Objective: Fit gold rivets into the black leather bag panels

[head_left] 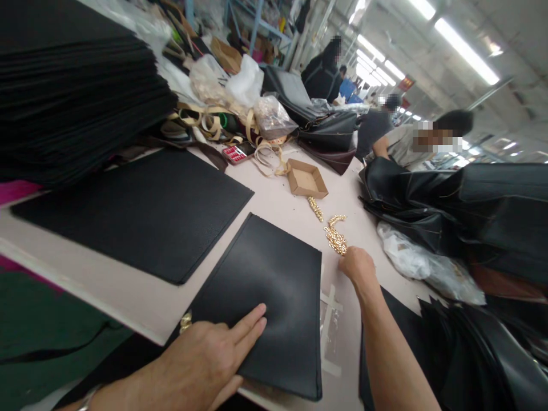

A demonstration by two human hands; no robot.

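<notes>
Left hand (205, 359) lies flat, fingers spread open, pinning the near black leather panel (268, 302) to the table (274, 200) — likely steadying it. Right hand (357, 265) is curled closed, pinching the gold chain (336, 237) just right of the panel's far corner.

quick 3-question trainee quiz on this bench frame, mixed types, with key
1. True or false: the left hand lies flat on the black panel.
2. What does the right hand reach? A) gold chain B) cardboard tray C) calculator
3. Fill in: the tall stack of black sheets stands at the far ____ of the table.

Key: 1 true; 2 A; 3 left.
</notes>
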